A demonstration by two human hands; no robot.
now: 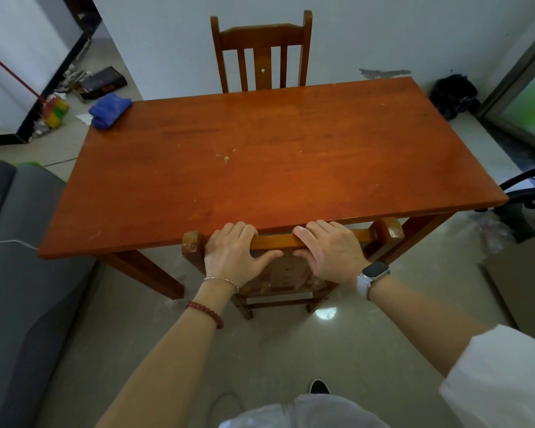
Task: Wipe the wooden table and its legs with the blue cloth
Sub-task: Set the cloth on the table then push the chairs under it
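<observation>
Two hands grip the top rail of a worn wooden chair [291, 273] tucked under the near edge of the table. The left hand [233, 254] curls its fingers over the rail with the thumb spread along the front; a thin silver bangle and a string of dark red beads circle that wrist. The right hand [328, 250] wraps the rail the same way, just beside the left, with a white-strapped square watch [372, 273] on its wrist. The chair's corner posts look scuffed and chipped.

Beyond them spreads the rectangular reddish-brown wooden table [275, 156], its glossy plank top marked by faint scratches and a few pale crumbs [226, 159] near the middle. Square legs show beneath the near corners.

On the far left corner of the tabletop lies the crumpled blue cloth [109, 110], soft and bunched, well apart from both hands.

Behind the far edge stands a second slat-backed wooden chair [261, 50] against a white wall. A grey fabric sofa [19, 257] sits to the left on the pale floor.
</observation>
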